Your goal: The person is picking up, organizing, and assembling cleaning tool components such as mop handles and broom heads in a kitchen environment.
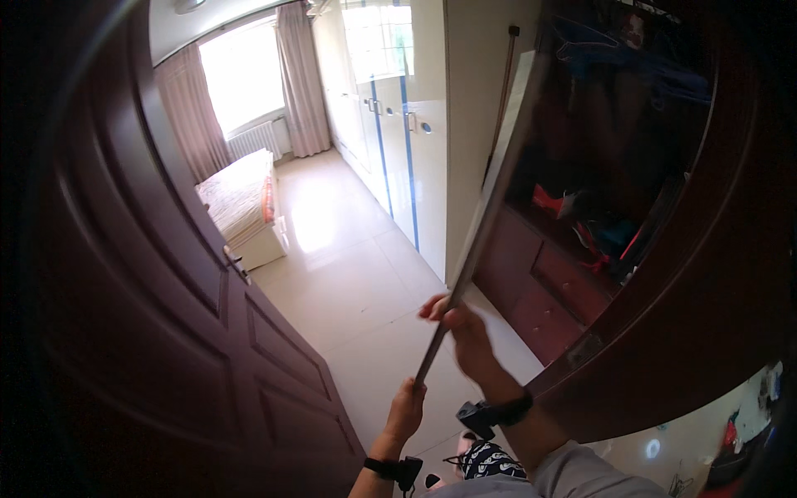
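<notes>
A long, straight grey pole (469,257) slants up and to the right in front of me. Its upper part looks paler, wider and smeared, so I cannot tell what is at that end. Around the pole's lower end, my left hand (404,411) is closed. Higher up, my right hand (469,336) grips the same pole, its fingertips showing on the far left side. Both wrists wear dark bands with small black devices.
A dark brown panelled door (207,332) stands at the left. Right of the pole is an open dark wardrobe (540,295) with hangers and drawers. Beyond lie a pale tiled floor (332,290), white cabinets (390,149) and a bed (241,195). A thin brown rod (504,100) stands behind the pole.
</notes>
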Demonstrator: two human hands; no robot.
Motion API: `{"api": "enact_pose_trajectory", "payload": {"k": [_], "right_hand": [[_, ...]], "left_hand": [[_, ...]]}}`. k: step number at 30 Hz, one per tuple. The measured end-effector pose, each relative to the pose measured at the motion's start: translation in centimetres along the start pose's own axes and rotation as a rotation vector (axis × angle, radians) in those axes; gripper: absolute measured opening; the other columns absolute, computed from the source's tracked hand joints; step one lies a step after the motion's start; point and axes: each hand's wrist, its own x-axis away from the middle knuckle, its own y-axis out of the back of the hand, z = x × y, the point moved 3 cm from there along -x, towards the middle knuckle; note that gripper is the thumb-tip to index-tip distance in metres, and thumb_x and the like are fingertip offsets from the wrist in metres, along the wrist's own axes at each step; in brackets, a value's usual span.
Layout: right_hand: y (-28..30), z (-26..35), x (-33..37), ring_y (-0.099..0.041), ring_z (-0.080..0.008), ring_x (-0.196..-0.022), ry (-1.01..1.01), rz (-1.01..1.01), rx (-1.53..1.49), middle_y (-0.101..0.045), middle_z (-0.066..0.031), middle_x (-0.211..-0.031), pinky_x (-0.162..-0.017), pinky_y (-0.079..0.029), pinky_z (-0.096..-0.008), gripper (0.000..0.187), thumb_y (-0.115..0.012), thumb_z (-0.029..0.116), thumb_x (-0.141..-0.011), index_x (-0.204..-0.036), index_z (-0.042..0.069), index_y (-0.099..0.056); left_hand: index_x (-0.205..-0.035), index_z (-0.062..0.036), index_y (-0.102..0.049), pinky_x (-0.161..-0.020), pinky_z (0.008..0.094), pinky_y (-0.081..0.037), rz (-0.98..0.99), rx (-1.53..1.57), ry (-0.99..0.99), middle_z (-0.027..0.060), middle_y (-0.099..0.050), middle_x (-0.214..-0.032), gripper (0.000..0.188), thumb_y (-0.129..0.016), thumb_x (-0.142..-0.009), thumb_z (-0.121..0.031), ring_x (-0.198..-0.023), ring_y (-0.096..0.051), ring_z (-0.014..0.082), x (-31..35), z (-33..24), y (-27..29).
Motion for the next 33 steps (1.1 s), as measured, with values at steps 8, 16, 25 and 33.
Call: {"api": "enact_pose_trajectory", "payload": {"k": [8, 16, 25, 33], "right_hand": [[15.4, -1.5, -12.2, -0.052, -0.0128, -0.084, 0.098, -0.465, -0.036, -0.055, -0.0061, -0.088, -0.079, -0.040, -0.0282, 0.025, -0.044, 0.028, -0.091, -0.096, 0.004, -0.051], [26.5, -10.3, -19.9, -0.056, -0.0118, -0.077, -0.316, -0.080, 0.243, -0.059, -0.0067, -0.081, -0.072, -0.046, -0.0242, 0.013, -0.053, 0.011, -0.086, -0.095, 0.003, -0.050], [38.8, -2.9, -28.9, -0.057, -0.0146, -0.061, 0.195, -0.562, 0.690, -0.054, -0.0065, -0.073, -0.060, -0.050, -0.0279, 0.029, -0.051, 0.035, -0.086, -0.095, 0.007, -0.049], [44.4, -5.8, -37.6, -0.061, -0.0183, -0.076, 0.201, -0.669, 0.864, -0.056, -0.0090, -0.084, -0.067, -0.053, -0.0268, 0.022, -0.048, 0.024, -0.088, -0.102, 0.006, -0.048]], "left_hand": [[-0.094, -0.0015, -0.044, -0.065, 0.0455, -0.040, 0.091, -0.345, 0.034, 0.0213, -0.052, -0.083, 0.016, -0.050, -0.084, -0.012, -0.077, -0.049, 0.0407, -12.2, 8.6, -2.2], [-0.095, -0.0008, -0.045, -0.070, 0.0436, -0.039, 0.191, -0.452, -0.075, 0.0185, -0.054, -0.086, 0.020, -0.053, -0.082, -0.013, -0.083, -0.051, 0.0353, -32.0, 8.4, -7.4], [-0.093, -0.0093, -0.052, -0.076, 0.0418, -0.039, 0.352, -0.725, 0.188, 0.0127, -0.055, -0.094, 0.014, -0.051, -0.082, -0.019, -0.091, -0.051, 0.0322, -43.7, 24.4, -3.1], [-0.094, -0.0026, -0.059, -0.080, 0.0403, -0.043, 0.412, -0.626, 0.679, 0.0213, -0.060, -0.093, 0.025, -0.047, -0.085, -0.023, -0.091, -0.055, 0.0363, -56.8, 37.6, 4.8]]}}
